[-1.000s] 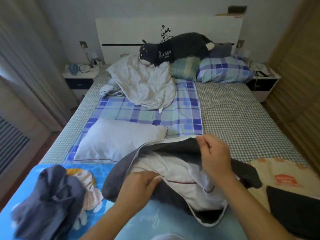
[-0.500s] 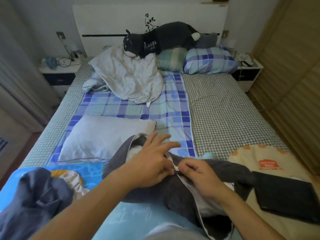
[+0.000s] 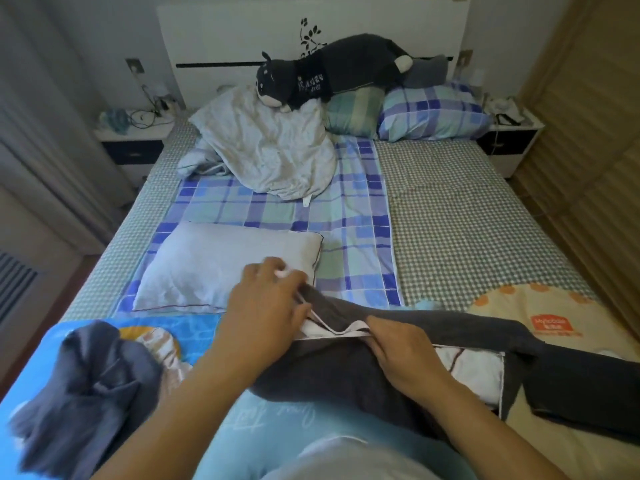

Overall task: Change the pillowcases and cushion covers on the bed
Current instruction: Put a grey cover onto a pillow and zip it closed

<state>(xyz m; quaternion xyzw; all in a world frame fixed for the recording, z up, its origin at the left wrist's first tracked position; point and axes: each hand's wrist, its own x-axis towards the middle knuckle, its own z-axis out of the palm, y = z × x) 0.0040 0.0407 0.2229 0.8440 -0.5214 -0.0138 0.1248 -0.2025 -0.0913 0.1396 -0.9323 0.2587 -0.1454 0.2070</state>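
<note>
A dark grey pillowcase [image 3: 332, 372] lies across the near end of the bed with a white pillow [image 3: 467, 367] showing through its open edge. My left hand [image 3: 266, 303] pinches the white-lined edge at the case's far left corner. My right hand [image 3: 401, 351] presses down and grips the same edge further right. A bare white pillow [image 3: 221, 268] lies just beyond my left hand. A crumpled dark grey cover [image 3: 93, 379] sits at the near left.
At the headboard lie a rumpled white pillow [image 3: 266, 150], a green plaid cushion [image 3: 353, 112], a blue plaid pillow [image 3: 433, 112] and a dark plush toy [image 3: 332, 72]. A folded dark cloth [image 3: 585, 393] rests at the near right. Nightstands [image 3: 133, 140] flank the bed.
Both hands have closed the pillowcase opening over the white pillow. My left hand slid to the far left corner of the edge; my right hand now presses the edge flat.
</note>
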